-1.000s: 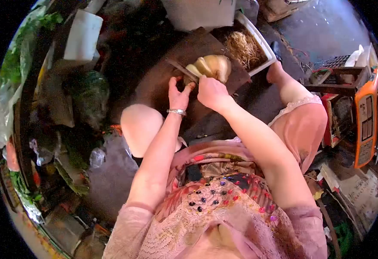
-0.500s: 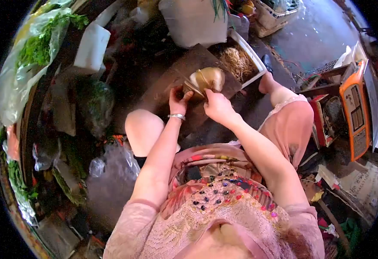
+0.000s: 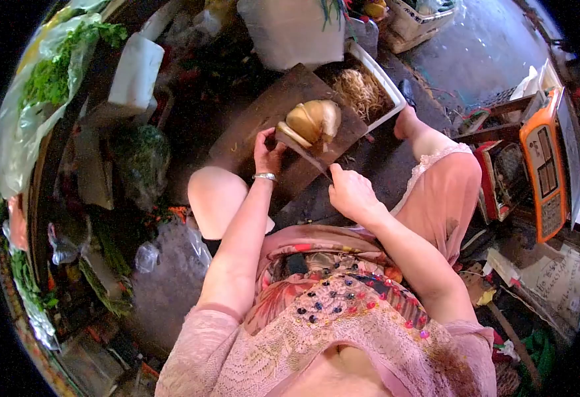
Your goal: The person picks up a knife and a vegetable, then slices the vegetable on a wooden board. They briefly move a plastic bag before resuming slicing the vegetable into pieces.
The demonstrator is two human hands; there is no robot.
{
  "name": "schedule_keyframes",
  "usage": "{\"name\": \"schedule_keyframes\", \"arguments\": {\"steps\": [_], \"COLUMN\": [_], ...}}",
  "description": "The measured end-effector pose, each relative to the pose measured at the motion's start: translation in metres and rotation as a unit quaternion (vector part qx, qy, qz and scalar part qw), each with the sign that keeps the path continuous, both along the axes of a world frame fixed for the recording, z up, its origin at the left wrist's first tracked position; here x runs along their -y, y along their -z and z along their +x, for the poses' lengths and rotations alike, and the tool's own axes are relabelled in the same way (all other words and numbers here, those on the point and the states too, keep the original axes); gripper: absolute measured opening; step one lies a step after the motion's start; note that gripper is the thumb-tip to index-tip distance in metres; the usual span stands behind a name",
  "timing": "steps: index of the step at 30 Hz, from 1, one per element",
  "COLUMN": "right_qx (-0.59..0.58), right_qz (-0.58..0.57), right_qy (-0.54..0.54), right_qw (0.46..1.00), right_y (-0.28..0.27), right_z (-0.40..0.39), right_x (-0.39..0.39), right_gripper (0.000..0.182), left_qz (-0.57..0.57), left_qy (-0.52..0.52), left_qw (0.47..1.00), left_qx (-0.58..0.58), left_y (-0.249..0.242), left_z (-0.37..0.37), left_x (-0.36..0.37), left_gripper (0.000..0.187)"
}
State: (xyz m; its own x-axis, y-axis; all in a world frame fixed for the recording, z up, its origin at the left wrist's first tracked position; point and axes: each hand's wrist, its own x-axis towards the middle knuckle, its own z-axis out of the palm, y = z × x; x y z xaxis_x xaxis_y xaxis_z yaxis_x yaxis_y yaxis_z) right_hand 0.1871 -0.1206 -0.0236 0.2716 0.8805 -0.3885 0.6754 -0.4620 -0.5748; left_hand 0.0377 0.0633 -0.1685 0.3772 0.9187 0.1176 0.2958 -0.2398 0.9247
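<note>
A pale tan bamboo shoot (image 3: 313, 119), as it looks, lies on a dark wooden board (image 3: 250, 122) between my knees. A cut slice (image 3: 294, 134) leans at its near left side. My right hand (image 3: 353, 194) is closed round the handle of a knife (image 3: 313, 161), whose blade slants up and left along the near side of the slice. My left hand (image 3: 268, 152) has its fingers curled by the far end of the blade, left of the slice. Whatever lies between its fingers is too dark to make out.
A white-rimmed box (image 3: 381, 79) of pale shreds adjoins the board's far right corner. Beyond the board stands a large white container (image 3: 293, 33). An orange scale (image 3: 543, 175) is at the right. Bagged greens (image 3: 55, 76) lie at the far left.
My right hand has drawn back toward me, away from the bamboo shoot, and the knife blade now shows plainly. My left hand has shifted slightly left.
</note>
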Motion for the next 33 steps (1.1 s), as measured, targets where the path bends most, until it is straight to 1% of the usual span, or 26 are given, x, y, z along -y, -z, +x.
{"name": "schedule_keyframes", "arguments": {"steps": [2, 5, 7, 8, 9, 10, 11, 12, 13, 17, 19, 23, 24, 26, 28, 29, 30, 31, 33], "right_qx": [0.000, 0.007, 0.001, 0.000, 0.002, 0.005, 0.003, 0.002, 0.001, 0.005, 0.002, 0.005, 0.004, -0.001, -0.004, -0.008, -0.010, -0.011, -0.016], "right_qz": [-0.013, -0.004, -0.008, -0.010, 0.006, 0.023, 0.023, 0.026, 0.028, 0.040, 0.038, 0.032, 0.026, 0.017, 0.009, 0.007, -0.024, -0.055, -0.058], "right_qy": [0.001, -0.004, -0.010, -0.009, -0.011, -0.013, -0.013, -0.012, -0.011, -0.003, -0.006, -0.017, -0.021, -0.024, -0.014, -0.017, -0.021, -0.024, -0.012], "right_qw": [1.000, 1.000, 1.000, 1.000, 1.000, 1.000, 1.000, 1.000, 1.000, 0.999, 0.999, 0.999, 0.999, 1.000, 1.000, 1.000, 0.999, 0.998, 0.998], "right_y": [0.001, 0.003, 0.000, 0.003, 0.006, 0.008, 0.008, 0.008, 0.009, 0.018, 0.022, 0.021, 0.020, 0.024, 0.030, 0.033, 0.036, 0.039, 0.046], "right_z": [0.001, 0.003, 0.004, 0.004, 0.003, 0.002, 0.002, 0.001, 0.001, -0.001, -0.001, 0.004, 0.005, 0.004, 0.001, 0.001, 0.002, 0.001, -0.001], "right_x": [0.000, -0.006, -0.013, -0.017, -0.021, -0.026, -0.030, -0.034, -0.037, -0.051, -0.057, -0.060, -0.062, -0.067, -0.080, -0.086, -0.093, -0.099, -0.106], "right_gripper": [0.031, 0.031, 0.030, 0.030, 0.029, 0.029, 0.029, 0.027, 0.026, 0.022, 0.020, 0.021, 0.021, 0.021, 0.020, 0.020, 0.022, 0.024, 0.024], "left_qz": [-0.011, -0.005, -0.128, -0.130, -0.273, -0.405, -0.405, -0.316, -0.221, -0.225, -0.201, -0.213, -0.223, -0.235, -0.168, -0.171, -0.138, -0.106, -0.116], "left_qy": [0.002, 0.003, 0.017, 0.017, -0.028, -0.072, -0.073, -0.082, -0.090, -0.081, -0.078, -0.082, -0.081, -0.082, -0.065, -0.068, -0.073, -0.077, -0.072], "left_qw": [1.000, 1.000, 0.984, 0.984, 0.934, 0.849, 0.849, 0.912, 0.957, 0.955, 0.972, 0.969, 0.966, 0.962, 0.984, 0.983, 0.987, 0.990, 0.990], "left_qx": [-0.002, 0.000, 0.119, 0.118, 0.229, 0.332, 0.330, 0.250, 0.164, 0.177, 0.095, 0.096, 0.107, 0.116, 0.002, -0.001, -0.027, -0.052, -0.043], "left_y": [-0.002, 0.010, 0.020, 0.025, 0.024, 0.024, 0.023, 0.016, 0.012, 0.003, 0.004, 0.004, -0.012, -0.014, -0.013, -0.012, -0.033, -0.045, -0.043], "left_z": [0.001, -0.002, -0.003, -0.003, -0.001, 0.000, 0.001, 0.003, 0.004, 0.005, 0.003, 0.005, 0.009, 0.009, 0.007, 0.005, 0.012, 0.017, 0.016], "left_x": [0.001, 0.000, -0.002, -0.004, -0.004, -0.005, -0.002, 0.005, 0.010, 0.013, 0.010, 0.009, 0.013, 0.014, 0.007, 0.009, 0.013, 0.016, 0.016], "left_gripper": [0.041, 0.042, 0.045, 0.045, 0.046, 0.047, 0.047, 0.046, 0.046, 0.046, 0.046, 0.047, 0.048, 0.048, 0.050, 0.050, 0.049, 0.049, 0.046]}}
